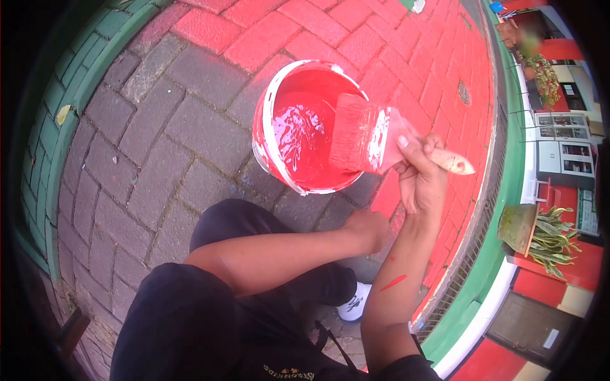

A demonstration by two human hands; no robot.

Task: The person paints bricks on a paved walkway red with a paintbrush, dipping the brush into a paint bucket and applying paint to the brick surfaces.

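Note:
My right hand is closed round the wooden handle of a wide paintbrush, whose bristles are coated in red paint. The brush is held over the right side of a white-rimmed bucket, its bristles overlapping the opening. Red paint lies inside the bucket, with a glossy, streaked surface. My left hand is curled into a fist below the bucket, close to my right forearm; its fingertips are hidden and nothing shows sticking out of it. Red paint marks my right forearm.
Bare grey pavers lie left of the bucket, and red-painted pavers lie beyond and right. A green curb runs along the left. On the right are a drain grate, a green strip and a potted plant. My shoe is below.

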